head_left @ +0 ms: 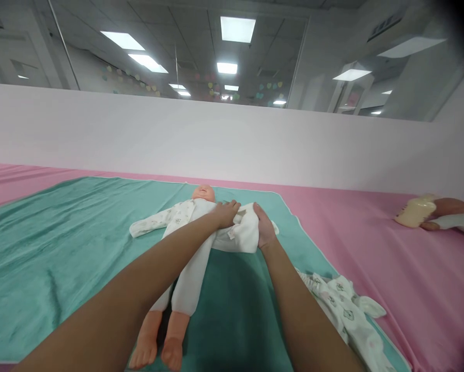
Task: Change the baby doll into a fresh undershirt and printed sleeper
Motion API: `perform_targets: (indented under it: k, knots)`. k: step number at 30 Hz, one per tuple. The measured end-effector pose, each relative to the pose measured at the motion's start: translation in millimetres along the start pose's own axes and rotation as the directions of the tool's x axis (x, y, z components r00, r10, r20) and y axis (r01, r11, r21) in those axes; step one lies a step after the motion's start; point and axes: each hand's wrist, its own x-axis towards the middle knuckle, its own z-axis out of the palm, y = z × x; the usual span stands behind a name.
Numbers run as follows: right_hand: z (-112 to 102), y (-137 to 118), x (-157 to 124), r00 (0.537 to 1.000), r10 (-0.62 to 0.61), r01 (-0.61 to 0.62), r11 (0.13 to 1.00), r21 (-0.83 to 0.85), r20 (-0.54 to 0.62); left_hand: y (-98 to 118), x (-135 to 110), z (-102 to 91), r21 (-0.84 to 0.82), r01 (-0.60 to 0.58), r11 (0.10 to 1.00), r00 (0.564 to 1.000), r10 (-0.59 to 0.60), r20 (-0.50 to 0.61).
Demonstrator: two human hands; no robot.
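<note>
White wall (pixel 216 137) behind; green blanket (pixel 88 232) over pink cover (pixel 352 232); doll (pixel 193 274) face-up, bunched white cloth (pixel 245 232) at its side.
Doll's long axis: head toward 1 o'clock, feet toward 7. Cloth lies at 4 o'clock from its chest, seemingly part of its top. Left hand (pixel 226 214) nearer the torso, fingers curled at cloth's inner edge; how firm its grip, cannot tell. Right hand (pixel 266 228) at 4 o'clock from left, grip closed on cloth's outer edge.
</note>
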Motion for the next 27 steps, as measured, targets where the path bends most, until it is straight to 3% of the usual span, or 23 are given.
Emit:
perform_targets:
  k: [2,4,7,12,15,18,21,23,27]
  knots:
    - [16,7,-7,0.997,0.023,-0.016,0.995,-0.101,0.067,-4,-1,-6.1,-0.247,-0.031,0.969,0.999,0.035,0.013]
    - [31,13,-15,0.981,0.092,-0.061,0.983,-0.175,0.172,-9,-5,-17.6,-0.366,-0.029,0.93,0.999,0.041,0.024]
    - [48,18,-26,0.941,0.122,-0.061,0.979,-0.195,0.317,-23,-15,-40.5,-0.408,0.042,0.912,0.997,-0.066,-0.043]
    - [62,21,-38,0.866,0.192,-0.074,0.962,-0.263,0.462,-54,-45,-68.1,-0.429,0.165,0.888,0.953,-0.255,-0.161]
    - [69,20,-45,0.851,0.214,0.011,0.906,-0.423,0.48,-71,-64,-69.2,-0.384,0.195,0.903,0.938,-0.287,-0.197]
    - [77,18,-54,0.843,0.174,0.202,0.773,-0.601,0.508,-84,-80,-62.0,-0.273,0.267,0.924,0.913,-0.334,-0.236]
    - [85,18,-62,0.794,0.127,0.392,0.64,-0.661,0.594,-88,-98,-52.3,-0.252,0.381,0.89,0.869,-0.438,-0.232]
    - [88,23,-64,0.776,0.096,0.457,0.596,-0.661,0.623,-87,-112,-46.8,-0.287,0.425,0.859,0.838,-0.493,-0.234]
    - [87,36,-61,0.845,-0.062,0.47,0.56,-0.682,0.531,-83,-127,-45.1,-0.325,0.51,0.797,0.801,-0.577,-0.157]
